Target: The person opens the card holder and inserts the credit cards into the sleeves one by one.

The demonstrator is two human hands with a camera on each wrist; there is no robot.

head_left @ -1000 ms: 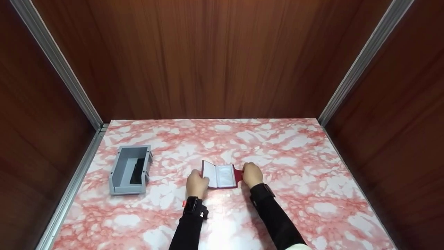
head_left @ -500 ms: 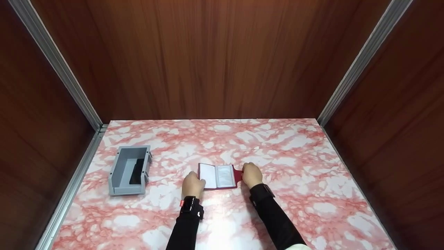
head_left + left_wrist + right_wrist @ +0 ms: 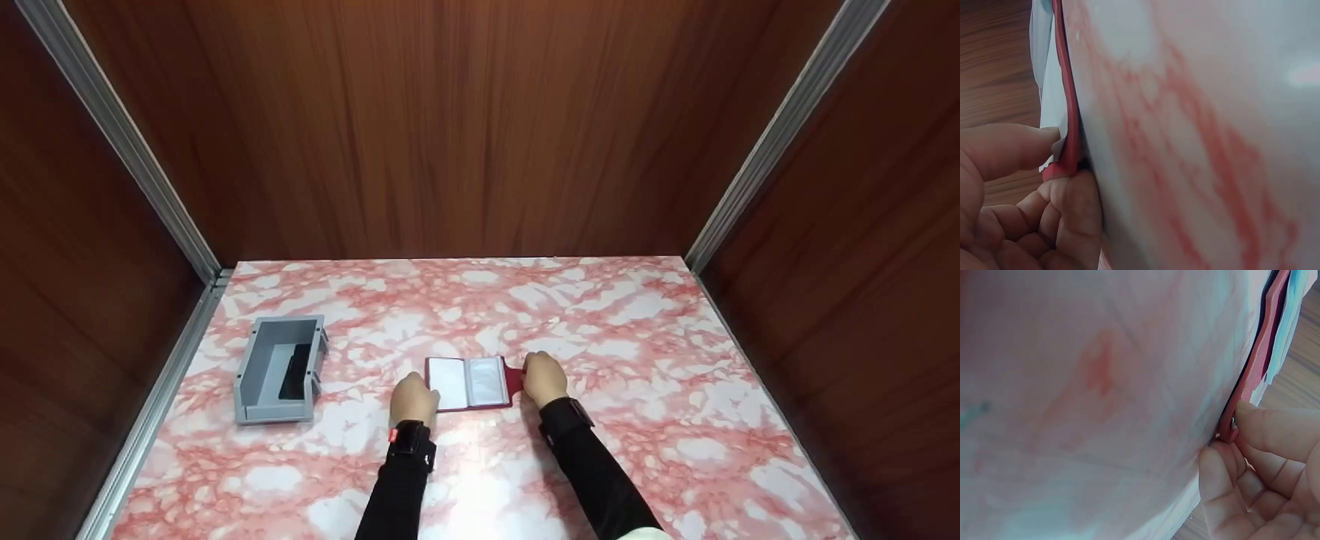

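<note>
A dark red card holder point(image 3: 487, 381) with clear plastic sleeves lies spread open on the table, both halves facing up. At its left edge, my left hand point(image 3: 412, 400) pinches the cover; in the left wrist view the thumb is on the inner side of the red cover edge point(image 3: 1070, 93), with curled fingers beneath. Along the opposite side, my right hand point(image 3: 545, 379) grips the end of the closure strap. The right wrist view shows this red strap point(image 3: 1248, 385) between thumb and fingers, a small metal snap glinting beside the thumb tip.
To the left stands a grey plastic bin point(image 3: 274, 413) with a flat black object point(image 3: 295, 373) inside. The pink and white marbled table point(image 3: 480, 300) is bounded by brown wood-look panels point(image 3: 450, 127) at the back and both sides.
My left hand has moved left and down, folding the raised left cover of the card holder out flat. The right hand has stayed on the strap.
</note>
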